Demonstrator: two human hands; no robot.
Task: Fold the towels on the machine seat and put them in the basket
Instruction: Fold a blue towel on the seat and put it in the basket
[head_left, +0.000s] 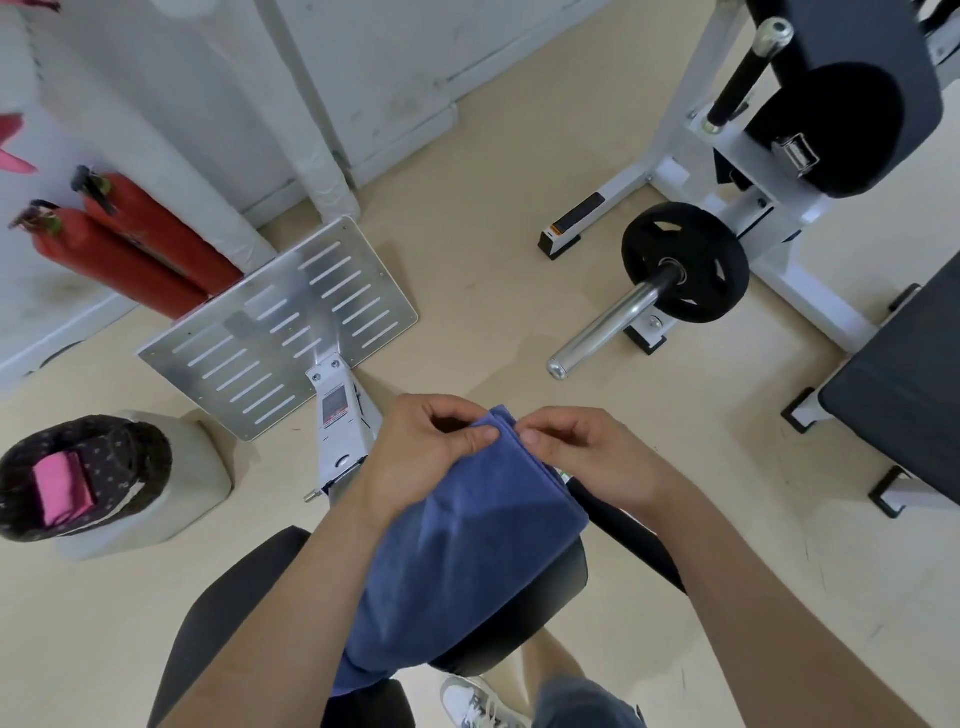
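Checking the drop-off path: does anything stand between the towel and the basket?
Nothing visible blocks it. Left hand and right hand pinch the towel over the seat; only the low white beam and floor lie toward the basket.

This was a gym. A black weight plate (685, 262) sat on a chrome bar (613, 325) of a white-framed machine (675, 156) with black padding (852, 104). A slotted metal footplate (280, 327) faced the padded machine seat (524, 618), another black bench pad (904, 395) stood at the right, and two red fire extinguishers (130, 249) leaned by the wall on the beige floor (493, 208).
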